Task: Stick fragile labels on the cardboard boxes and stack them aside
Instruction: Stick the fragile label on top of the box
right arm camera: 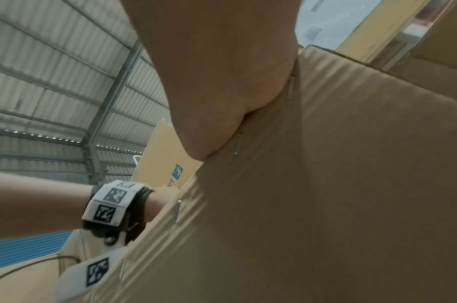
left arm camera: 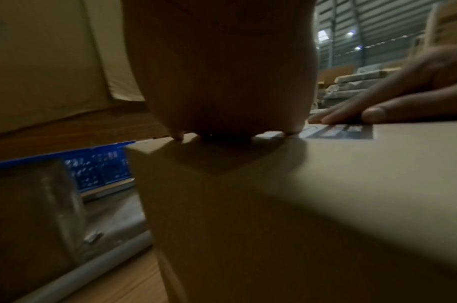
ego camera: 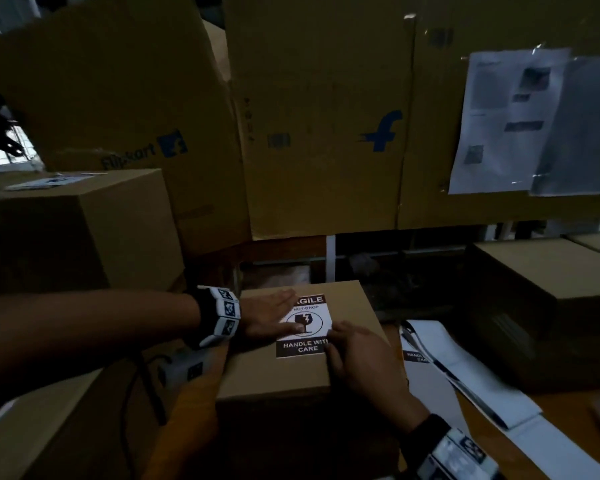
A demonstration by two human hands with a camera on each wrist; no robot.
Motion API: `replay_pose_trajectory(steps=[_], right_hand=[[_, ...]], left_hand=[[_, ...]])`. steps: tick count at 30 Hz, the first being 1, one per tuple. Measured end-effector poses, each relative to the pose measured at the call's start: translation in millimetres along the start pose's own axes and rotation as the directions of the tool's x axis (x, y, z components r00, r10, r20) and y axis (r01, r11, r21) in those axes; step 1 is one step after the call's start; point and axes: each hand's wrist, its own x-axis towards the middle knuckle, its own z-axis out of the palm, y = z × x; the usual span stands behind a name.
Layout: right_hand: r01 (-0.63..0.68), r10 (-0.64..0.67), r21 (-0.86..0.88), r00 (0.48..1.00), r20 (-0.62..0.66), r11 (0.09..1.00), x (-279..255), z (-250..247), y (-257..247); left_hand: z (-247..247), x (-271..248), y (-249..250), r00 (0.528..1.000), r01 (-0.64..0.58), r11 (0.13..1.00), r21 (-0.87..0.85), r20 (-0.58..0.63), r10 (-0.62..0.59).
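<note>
Head view puts the small cardboard box (ego camera: 302, 344) in the middle of the work, and everything else is best placed from it. On its top face lies a fragile label (ego camera: 305, 327), white with dark bands reading "HANDLE WITH CARE", flat as far as can be seen and sitting toward the far half of the top. The left hand (ego camera: 274, 318) lies across the label's left side with fingers straight and flat, pressing it down; the right hand (ego camera: 357, 355) rests at the label's right edge, fingers loosely bent against the box top near its right rim, and neither hand grips anything. The left wrist view agrees: straight fingertips (left arm camera: 372, 113) of the right hand lie on the label's edge at the far side of the box top. So, judging from this, the sticking step for this box is nearly finished, with only the smoothing under way, and the box has not yet been carried aside. To the left of the box, and behind it, stands a taller stacked box (ego camera: 84, 230) with a pale sheet on its top, which may be one already labelled, though it is too dim to read. To the right of the box a strip of label backing (ego camera: 465, 379) trails across the table, and beyond that lie flat brown cartons (ego camera: 548, 268), seemingly waiting. How many boxes remain cannot be told.
</note>
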Motion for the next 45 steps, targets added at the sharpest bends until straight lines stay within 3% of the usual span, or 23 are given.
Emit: replay_pose_trajectory(steps=[5,9,13,16,20,22,24,26,29,31,34,36,41,45], right_hand=[[-0.034,0.034,0.001,0.999,-0.006,0.999,1,4,0],[-0.051,0.051,0.007,0.999,-0.002,0.999,1,3,-3],[-0.079,0.079,0.02,0.997,-0.007,0.997,1,0,-5],[-0.079,0.079,0.009,0.997,0.008,0.997,-1,-3,-7],[-0.103,0.103,0.042,0.995,0.014,0.994,4,-4,-5],[-0.102,0.102,-0.008,0.991,0.085,0.995,9,-2,-11],[-0.006,0.035,-0.125,0.973,0.229,0.992,11,6,-26],[0.083,-0.017,-0.192,0.946,0.323,0.978,7,10,-38],[-0.016,0.097,-0.226,0.93,0.354,0.974,6,0,-27],[-0.119,0.212,-0.27,0.912,0.35,0.955,6,-7,-15],[-0.149,0.283,-0.327,0.866,0.413,0.933,13,-13,-13],[-0.122,0.275,-0.34,0.85,0.449,0.933,30,-16,-15],[0.033,0.098,-0.238,0.851,0.517,0.971,66,-7,-31],[-0.001,0.158,-0.294,0.844,0.513,0.956,70,12,-23]], left_hand=[[5,-13,-4,1.0,-0.008,0.999,0.046,-0.027,0.009],[17,-34,-2,0.988,-0.154,0.984,0.091,0.019,0.153],[31,-58,1,0.975,-0.223,0.971,0.088,0.011,0.223],[41,-77,12,0.965,-0.256,0.96,0.113,-0.027,0.261],[57,-85,19,0.952,-0.242,0.967,0.08,-0.174,0.252],[65,-88,19,0.918,-0.251,0.965,0.073,-0.298,0.261],[73,-90,19,0.924,-0.231,0.973,0.02,-0.308,0.226],[80,-90,19,0.901,-0.251,0.968,-0.016,-0.369,0.227],[81,-92,20,0.885,-0.301,0.947,-0.113,-0.403,0.233],[83,-91,21,0.893,-0.255,0.963,-0.087,-0.402,0.2],[81,-89,27,0.885,-0.153,0.988,0.033,-0.441,0.151],[82,-91,30,0.915,-0.139,0.99,-0.002,-0.383,0.128],[83,-91,30,0.915,-0.095,0.995,0.042,-0.389,0.104],[82,-87,28,0.939,-0.088,0.996,-0.011,-0.334,0.079]])
